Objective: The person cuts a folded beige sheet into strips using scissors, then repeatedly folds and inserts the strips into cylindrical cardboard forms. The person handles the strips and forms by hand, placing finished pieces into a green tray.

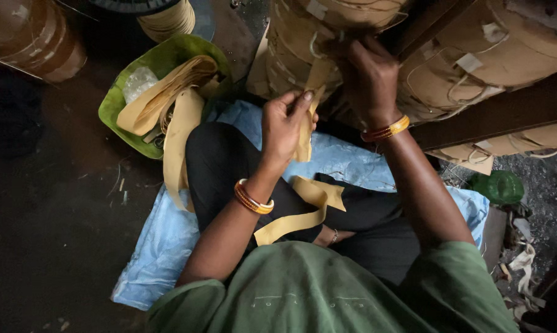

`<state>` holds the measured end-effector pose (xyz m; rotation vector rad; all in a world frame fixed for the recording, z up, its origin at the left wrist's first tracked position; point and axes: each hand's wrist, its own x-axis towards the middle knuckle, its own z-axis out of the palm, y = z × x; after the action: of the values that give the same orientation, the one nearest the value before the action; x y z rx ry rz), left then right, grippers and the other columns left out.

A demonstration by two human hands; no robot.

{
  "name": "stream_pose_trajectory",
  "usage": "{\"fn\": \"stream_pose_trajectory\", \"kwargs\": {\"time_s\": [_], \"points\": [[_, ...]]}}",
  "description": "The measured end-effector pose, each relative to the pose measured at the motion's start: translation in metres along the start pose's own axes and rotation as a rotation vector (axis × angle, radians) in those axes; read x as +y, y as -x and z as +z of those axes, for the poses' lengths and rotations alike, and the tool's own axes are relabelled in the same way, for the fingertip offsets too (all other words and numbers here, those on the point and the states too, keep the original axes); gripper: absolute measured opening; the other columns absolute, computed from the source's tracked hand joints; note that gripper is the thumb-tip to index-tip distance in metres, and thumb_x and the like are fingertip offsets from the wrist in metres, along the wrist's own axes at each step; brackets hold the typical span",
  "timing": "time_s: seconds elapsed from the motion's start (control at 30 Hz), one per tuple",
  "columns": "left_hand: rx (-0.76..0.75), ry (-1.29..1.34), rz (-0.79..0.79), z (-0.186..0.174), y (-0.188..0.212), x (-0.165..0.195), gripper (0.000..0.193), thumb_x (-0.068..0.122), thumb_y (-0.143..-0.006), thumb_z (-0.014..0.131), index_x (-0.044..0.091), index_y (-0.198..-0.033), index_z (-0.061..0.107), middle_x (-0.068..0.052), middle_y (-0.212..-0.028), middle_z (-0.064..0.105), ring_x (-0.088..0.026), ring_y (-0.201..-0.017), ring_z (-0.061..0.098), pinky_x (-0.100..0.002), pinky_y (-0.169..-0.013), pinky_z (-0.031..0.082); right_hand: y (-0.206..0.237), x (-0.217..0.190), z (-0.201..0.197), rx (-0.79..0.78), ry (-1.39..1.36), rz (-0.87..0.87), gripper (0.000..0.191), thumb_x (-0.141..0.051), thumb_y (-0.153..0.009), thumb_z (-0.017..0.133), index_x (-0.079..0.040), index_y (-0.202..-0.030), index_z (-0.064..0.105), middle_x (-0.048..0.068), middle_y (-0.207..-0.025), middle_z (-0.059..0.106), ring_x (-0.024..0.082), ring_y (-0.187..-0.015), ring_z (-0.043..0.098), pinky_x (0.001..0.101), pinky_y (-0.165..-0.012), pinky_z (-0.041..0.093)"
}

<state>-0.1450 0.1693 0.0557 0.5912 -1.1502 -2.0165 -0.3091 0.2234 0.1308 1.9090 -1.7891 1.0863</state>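
I sit cross-legged on a blue plastic sheet (167,240). My left hand (284,126) pinches a yellow paper strip (303,145), which hangs down and curls over my black-clad lap (229,160). My right hand (370,77) reaches up to a large tan roll (303,37) wrapped in the same yellowish strip and grips the strip there. Both wrists wear orange and gold bangles.
A green basin (158,61) at the left holds folded strips that spill over its rim. More tan rolls (513,55) lie on a dark wooden frame (513,108) at the right. A green bottle (500,187) and scraps lie at the right edge. The floor is dark.
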Motion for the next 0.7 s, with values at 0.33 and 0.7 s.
{"fn": "stream_pose_trajectory", "kwargs": {"time_s": [0.33,0.7], "points": [[-0.018,0.075,-0.023,0.004,0.001,0.014,0.023,0.022,-0.102,0.066,0.002,-0.089,0.067,-0.004,-0.068,0.065,-0.009,-0.054,0.059,-0.024,-0.05,0.049,0.018,0.009,-0.01,-0.128,0.048,-0.141,0.033,0.006,-0.099,0.073,0.002,-0.13,0.065,0.017,-0.107,0.072,0.033,-0.096,0.068,0.0408,-0.08,0.056],[-0.124,0.333,-0.08,0.006,-0.024,0.035,0.032,0.027,-0.105,0.063,-0.003,-0.1,0.071,-0.006,-0.072,0.064,-0.012,-0.059,0.062,-0.026,-0.053,0.05,0.01,0.001,0.019,0.122,0.009,-0.054,0.027,0.005,-0.096,0.072,0.0,-0.119,0.057,0.018,-0.107,0.064,0.04,-0.098,0.065,0.0465,-0.083,0.055]]}}
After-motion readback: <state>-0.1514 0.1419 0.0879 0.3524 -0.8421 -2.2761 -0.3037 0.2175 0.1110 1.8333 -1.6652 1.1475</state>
